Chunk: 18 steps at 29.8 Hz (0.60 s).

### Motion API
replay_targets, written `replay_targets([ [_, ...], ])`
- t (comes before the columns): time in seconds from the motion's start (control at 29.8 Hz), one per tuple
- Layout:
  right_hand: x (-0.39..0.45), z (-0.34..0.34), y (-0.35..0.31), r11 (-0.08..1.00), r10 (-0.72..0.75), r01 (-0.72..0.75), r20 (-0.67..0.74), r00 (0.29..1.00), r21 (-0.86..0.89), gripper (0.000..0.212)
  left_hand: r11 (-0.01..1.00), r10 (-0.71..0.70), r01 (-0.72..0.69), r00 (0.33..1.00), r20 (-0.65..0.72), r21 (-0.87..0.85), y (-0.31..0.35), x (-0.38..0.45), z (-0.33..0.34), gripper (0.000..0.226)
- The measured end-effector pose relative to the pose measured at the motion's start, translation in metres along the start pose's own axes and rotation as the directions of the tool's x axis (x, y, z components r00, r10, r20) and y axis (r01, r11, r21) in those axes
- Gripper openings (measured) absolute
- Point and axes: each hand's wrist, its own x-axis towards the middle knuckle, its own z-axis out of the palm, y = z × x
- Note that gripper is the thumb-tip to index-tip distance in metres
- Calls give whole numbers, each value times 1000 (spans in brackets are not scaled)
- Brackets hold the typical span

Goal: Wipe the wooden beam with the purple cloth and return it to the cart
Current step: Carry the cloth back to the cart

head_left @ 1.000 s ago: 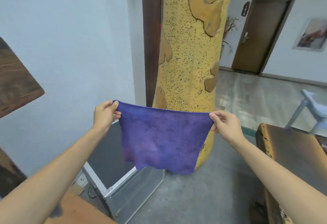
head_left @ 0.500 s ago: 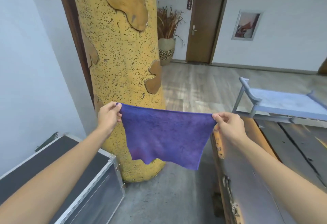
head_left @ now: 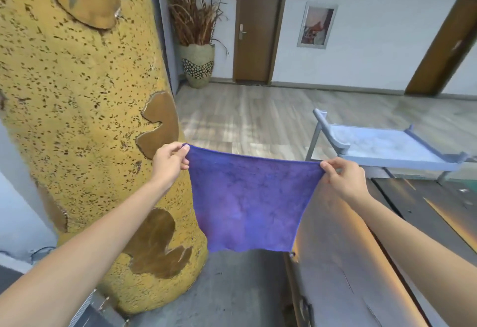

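1. We judge the task to be at one of its two ends, and this one view does not let us say which. The purple cloth (head_left: 249, 202) is off the cart (head_left: 387, 146) and held up in the air, spread flat, touching neither the cart nor any wood.

2. Our left hand (head_left: 169, 165) pinches the cloth's upper left corner between thumb and curled fingers (head_left: 184, 149). Our right hand (head_left: 344, 178) pinches the upper right corner the same way. The top edge runs taut between them and the rest hangs free.

3. The cloth hangs in front of us, between the mottled yellow column (head_left: 85, 120) on our left and the long dark wooden beam (head_left: 343, 262) low on our right. Its lower right corner overlaps the near end of the beam in the view; we cannot tell whether it touches.

4. Still to do, at the least: the cloth has to go back on the cart, which stands well apart, beyond our right hand. Its top tray looks bare. If the wiping is not done, that comes first.

5. Counted: one purple cloth; two hands, both holding it; one pale blue cart; one yellow column. The dark wood on the right reads as perhaps two or three slabs side by side, with seams between them, though the edge of the view is too stretched to be sure.

6. Further off we count two brown doors, one framed picture and one vase of dried stems.
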Motion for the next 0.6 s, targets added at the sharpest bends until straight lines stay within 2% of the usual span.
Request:
replay_targets([
  [0.23, 104, 31, 13, 998, 53, -54, -35, 998, -16, 23, 1000, 13, -13, 998, 69, 13, -19, 97, 60, 10],
  [0.4, 172, 56, 20, 997, 74, -76, -45, 996, -29, 21, 998, 57, -59, 996, 71, 26, -27, 170, 105, 25],
  [0.54, 224, 70, 25, 997, 76, -76, -62, 995, -6, 21, 999, 47, -47, 996, 76, 1, -38, 229, 137, 9],
  [0.6, 254, 81, 29, 996, 91, -90, -64, 994, 22, 20, 1000, 22, -22, 996, 81, -1, -46, 261, 157, 9],
])
